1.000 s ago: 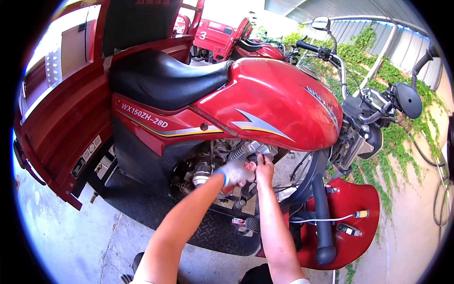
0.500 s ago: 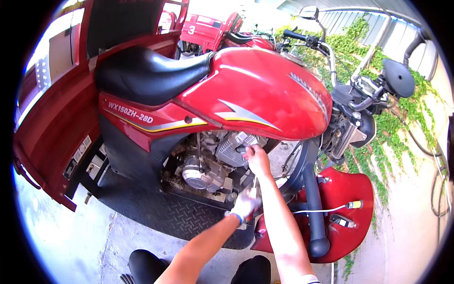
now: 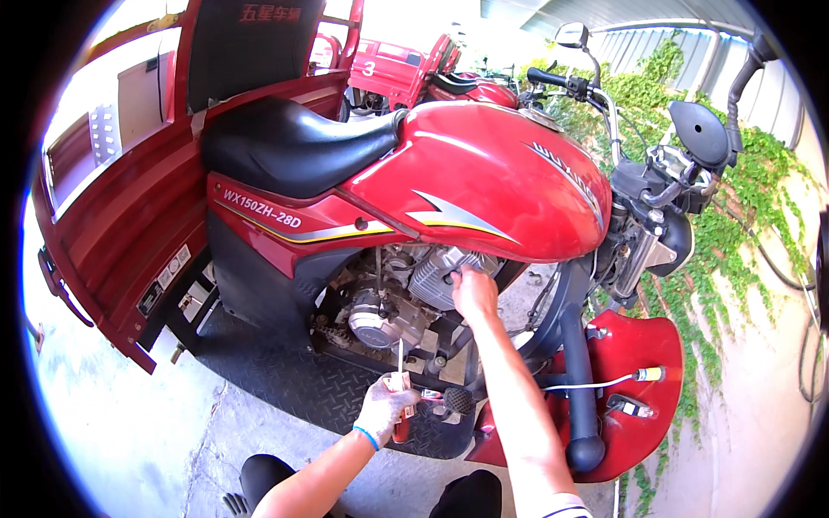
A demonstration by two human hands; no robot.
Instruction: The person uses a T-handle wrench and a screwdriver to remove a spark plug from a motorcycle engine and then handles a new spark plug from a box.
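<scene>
My left hand (image 3: 382, 408), in a white glove with a blue cuff, is closed low over the footboard. It grips a screwdriver (image 3: 401, 430) with a red handle, its thin shaft pointing up toward the engine. A small white-and-red box (image 3: 397, 382) shows in the same grip. My right hand (image 3: 473, 292), bare, is closed with bent fingers against the finned cylinder (image 3: 436, 281) of the engine. What its fingertips pinch is hidden. Below and left of the cylinder is the round silver engine cover (image 3: 376, 324). All this belongs to a red motor tricycle (image 3: 484, 181).
A black pedal (image 3: 458, 400) stands at the edge of the textured footboard (image 3: 345, 393). On the red front fender (image 3: 643, 345) lie a white cable with a yellow-ended plug (image 3: 648, 374) and a small black-and-silver object (image 3: 629, 406). A black guard bar (image 3: 583, 388) rises beside my right forearm.
My left hand has moved left and down, away from the engine, carrying the screwdriver. My right hand remains at the cylinder. The whole view has shifted slightly.
</scene>
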